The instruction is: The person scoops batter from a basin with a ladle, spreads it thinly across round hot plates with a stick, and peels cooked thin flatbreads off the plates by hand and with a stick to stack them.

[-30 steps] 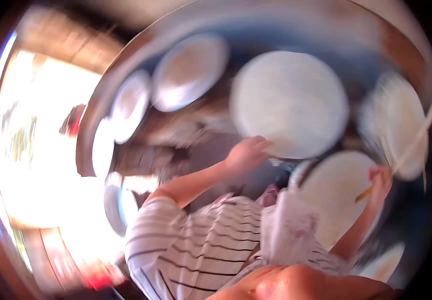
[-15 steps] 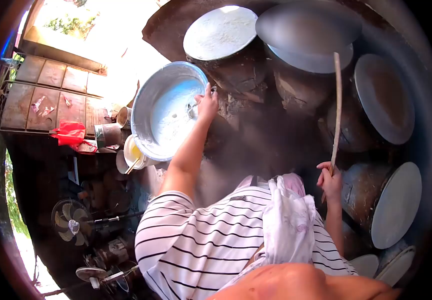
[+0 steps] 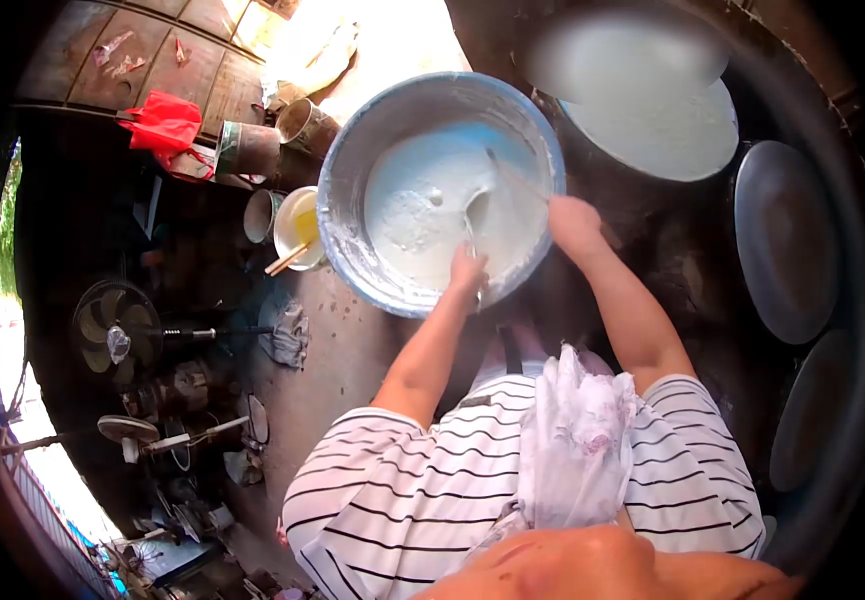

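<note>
While L hand (image 3: 469, 270) grips handle of metal ladle (image 3: 476, 207), ladle's bowl is down at white mix (image 3: 408, 215) inside big blue-rimmed basin (image 3: 348, 190). R hand (image 3: 575, 226) fisted at basin's R rim, holding thin stick (image 3: 520, 178) that slants over the mix; can't tell if tip is dipped. White tub (image 3: 285, 215) w/ yellow contents & wooden handle (image 3: 288, 259) just L of basin. Red bag (image 3: 166, 120) up-L, fan (image 3: 113, 330) lower L. Round pans (image 3: 785, 245) on R, top one part-blurred.
</note>
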`<state>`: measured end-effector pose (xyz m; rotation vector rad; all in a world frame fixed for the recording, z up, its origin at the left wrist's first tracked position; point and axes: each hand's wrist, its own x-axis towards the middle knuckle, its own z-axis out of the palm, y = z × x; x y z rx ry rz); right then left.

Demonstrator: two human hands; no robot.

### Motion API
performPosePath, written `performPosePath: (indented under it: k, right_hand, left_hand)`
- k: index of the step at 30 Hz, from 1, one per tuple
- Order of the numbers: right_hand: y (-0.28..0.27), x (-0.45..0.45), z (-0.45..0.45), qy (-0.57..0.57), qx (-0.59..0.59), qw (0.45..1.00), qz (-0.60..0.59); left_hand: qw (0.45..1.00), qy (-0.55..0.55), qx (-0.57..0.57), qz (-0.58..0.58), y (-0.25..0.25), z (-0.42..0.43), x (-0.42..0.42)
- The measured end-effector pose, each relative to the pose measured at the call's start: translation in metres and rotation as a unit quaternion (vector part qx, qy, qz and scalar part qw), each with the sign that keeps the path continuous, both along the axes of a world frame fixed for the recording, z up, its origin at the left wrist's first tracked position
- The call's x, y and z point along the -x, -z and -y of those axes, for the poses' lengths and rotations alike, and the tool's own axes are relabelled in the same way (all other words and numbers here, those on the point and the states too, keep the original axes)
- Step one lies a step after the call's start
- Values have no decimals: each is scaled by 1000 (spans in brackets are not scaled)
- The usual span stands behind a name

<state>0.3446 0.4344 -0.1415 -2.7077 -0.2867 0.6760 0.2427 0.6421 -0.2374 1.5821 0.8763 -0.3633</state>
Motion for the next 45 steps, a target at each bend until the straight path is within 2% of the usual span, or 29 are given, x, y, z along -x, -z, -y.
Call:
performPosePath:
  k: [1,2,4,5,6,9,11,13,16,19,22,23,24,25,26,27,29,30,32,33,37,41,43,45]
  right_hand:
    - [0,3,-17,-5,4,1000,-19]
    - [1,26,-23,-15,18,998,-52]
    - [-21,30,-5,-1,-40,997,-70]
    - [-35,23,1,39,-55,997,-33]
    - [-41,13,0,79,-71,994,10]
    - [-19,12,-21,-34,47,998,-27]
    - [-31,-4,-22,33,16,999,6]
    - [-19,5,-29,87,12,996,-17]
    - [10,22,-46,87,-27,994,-64]
    - [16,48,-48,148,-168,971,-78]
    - [10,67,-42,164,-253,951,-62]
    - [-1,71,-36,215,-294,920,-143]
    - [-15,74,-34,245,-339,894,-157]
    - [-48,72,-30,288,-374,853,-224]
    - [-78,73,-20,319,-408,804,-293]
    - [-87,76,-11,311,-471,768,-301]
    - [-111,89,3,281,-547,718,-325]
    - [-126,79,10,252,-587,696,-328]
    - [-156,81,6,241,-637,677,-277]
    - [-176,80,6,202,-678,648,-283]
    - [-252,64,-9,155,-728,642,-185]
    - [-296,56,-35,129,-753,637,-102]
    - [-275,50,-38,101,-775,610,-133]
    - [-231,54,-42,108,-778,592,-177]
  left_hand:
    - [1000,26,6,0,-11,-4,-2]
    - [995,-3,92,-27,-47,-11,-4]
    - [987,7,157,-34,-87,-54,-21]
    - [990,-7,137,-34,-94,-66,-35]
    - [990,0,141,-26,-85,-72,-50]
    - [991,44,121,-28,-35,-84,-87]
    - [988,12,147,-42,-16,-89,-111]
    - [973,-38,217,-62,-2,-75,-89]
    - [912,-148,379,-46,5,-34,-105]
    - [818,-268,505,-59,2,-6,-106]
    - [711,-315,626,-55,-11,12,-99]
    - [669,-308,673,-58,-20,20,-96]
    - [625,-301,717,-62,-37,17,-95]
    - [579,-296,757,-64,-56,12,-93]
    - [556,-255,790,-43,-78,14,-88]
    - [531,-215,819,-15,-107,11,-86]
    - [519,-124,845,32,-167,6,-75]
    - [531,-100,839,63,-191,1,-72]
    - [537,-41,836,103,-238,-11,-65]
    - [540,-22,834,112,-265,-17,-57]
    - [493,154,832,203,-355,-33,-86]
    - [425,230,840,249,-414,-41,-109]
    - [403,237,849,247,-411,-51,-116]
    - [460,186,842,211,-371,-69,-106]
